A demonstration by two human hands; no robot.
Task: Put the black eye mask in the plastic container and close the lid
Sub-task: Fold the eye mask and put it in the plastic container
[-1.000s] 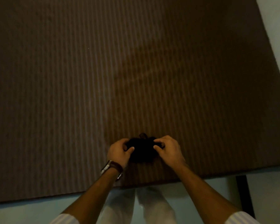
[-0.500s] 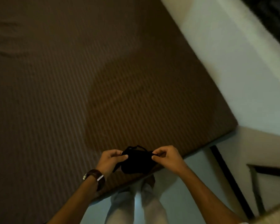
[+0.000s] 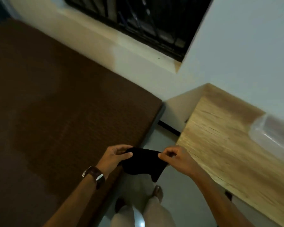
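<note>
The black eye mask (image 3: 143,163) hangs in the air between my two hands, over the gap between the bed and the wooden table. My left hand (image 3: 115,155) pinches its left end and my right hand (image 3: 177,158) pinches its right end. A clear plastic container (image 3: 274,135) lies on the wooden table (image 3: 223,145) at the right edge of view, blurred and partly cut off. I cannot tell whether its lid is on.
A brown bed cover (image 3: 56,120) fills the left side. Pale floor (image 3: 161,140) runs between bed and table, with my legs and feet below the mask. A dark barred window (image 3: 146,22) sits in the wall at the top.
The view has swung to the right, away from the bed toward the wooden table. Both hands lifted the mask off the bed cover and carried it past the bed's corner.
</note>
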